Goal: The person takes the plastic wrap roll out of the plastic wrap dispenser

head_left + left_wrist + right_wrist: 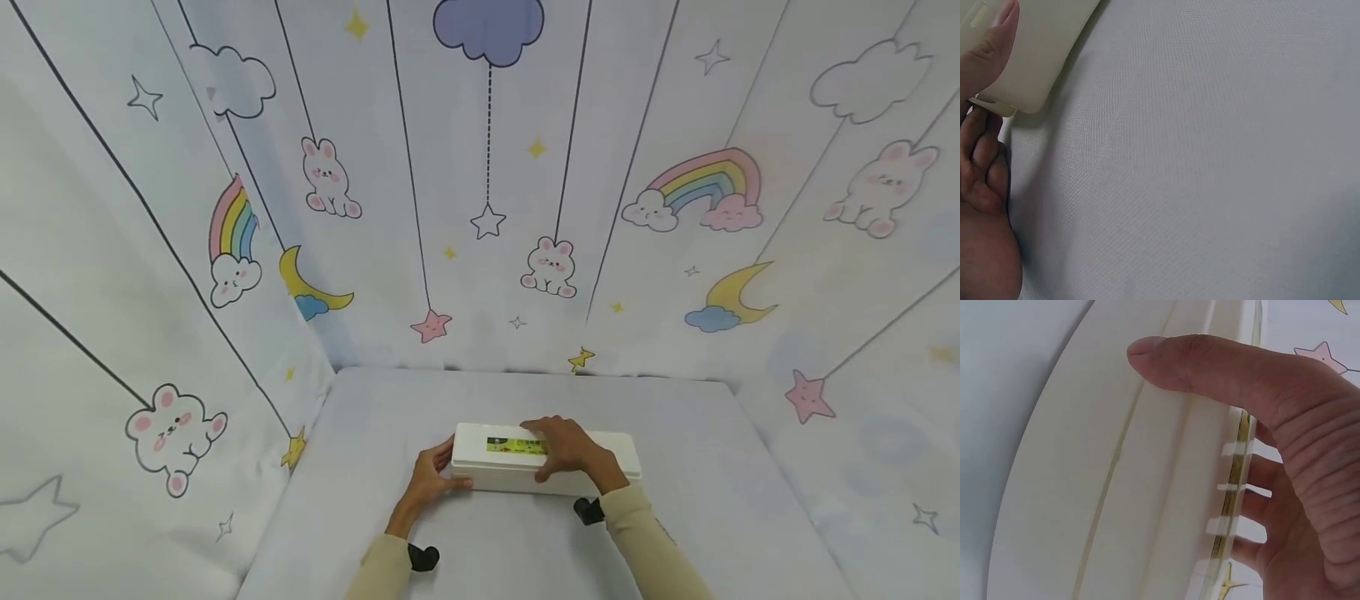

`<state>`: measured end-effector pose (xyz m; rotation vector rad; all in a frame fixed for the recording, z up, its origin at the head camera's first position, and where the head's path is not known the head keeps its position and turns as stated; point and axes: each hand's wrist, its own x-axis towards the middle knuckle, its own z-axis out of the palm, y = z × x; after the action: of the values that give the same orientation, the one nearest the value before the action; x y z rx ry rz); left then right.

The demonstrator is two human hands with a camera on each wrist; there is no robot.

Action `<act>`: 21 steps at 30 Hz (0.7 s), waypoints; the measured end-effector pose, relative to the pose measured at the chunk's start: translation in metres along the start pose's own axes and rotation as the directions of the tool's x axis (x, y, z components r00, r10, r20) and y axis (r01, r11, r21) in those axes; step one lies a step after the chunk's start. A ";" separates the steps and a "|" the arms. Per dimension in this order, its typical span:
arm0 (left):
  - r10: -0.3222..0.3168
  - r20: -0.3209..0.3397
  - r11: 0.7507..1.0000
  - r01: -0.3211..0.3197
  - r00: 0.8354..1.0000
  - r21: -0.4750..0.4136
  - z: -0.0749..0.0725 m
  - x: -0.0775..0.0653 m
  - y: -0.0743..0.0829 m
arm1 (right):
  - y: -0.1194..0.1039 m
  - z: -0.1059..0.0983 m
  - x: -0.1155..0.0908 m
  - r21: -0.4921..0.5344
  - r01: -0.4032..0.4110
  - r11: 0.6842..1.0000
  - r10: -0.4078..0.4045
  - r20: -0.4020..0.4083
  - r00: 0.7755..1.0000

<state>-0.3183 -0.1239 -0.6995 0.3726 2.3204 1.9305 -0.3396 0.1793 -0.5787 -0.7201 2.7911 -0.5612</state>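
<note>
The box (pixel 498 477) sits on the table (pixel 517 550), about midway between its left and right edges and short of the back edge, with the left hand (pixel 430 477) gripping its left end and the right hand (pixel 568 446) clasping it across the top.

The left wrist view is dim, softly shadowed

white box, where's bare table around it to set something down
Bare table lies behind the white box up to the patterned backdrop, right of it, and in front between the sleeves. Crowded: its left end, at the left hand, and its top, under the right hand.
</note>
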 end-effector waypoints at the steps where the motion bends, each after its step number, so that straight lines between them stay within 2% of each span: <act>1: -0.003 -0.005 1.000 0.003 1.000 0.004 0.000 0.000 0.000 | -0.001 0.000 0.000 0.002 -0.002 1.000 0.002 0.001 1.000; 9: 0.012 -0.016 1.000 -0.012 1.000 0.002 0.000 -0.002 0.000 | -0.001 0.000 0.001 -0.017 -0.033 0.999 0.033 -0.008 0.999; 15: -0.018 -0.020 1.000 0.018 1.000 0.004 0.000 -0.002 -0.002 | -0.004 -0.004 -0.004 -0.015 -0.034 0.999 0.033 -0.018 0.999; 21: -0.014 -0.017 1.000 0.015 1.000 0.017 0.000 -0.003 -0.001 | -0.009 -0.010 -0.007 -0.013 -0.043 0.999 0.042 -0.037 0.998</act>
<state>-0.3157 -0.1248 -0.7010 0.3411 2.3444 1.9163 -0.3320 0.1785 -0.5654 -0.6582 2.8390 -0.5538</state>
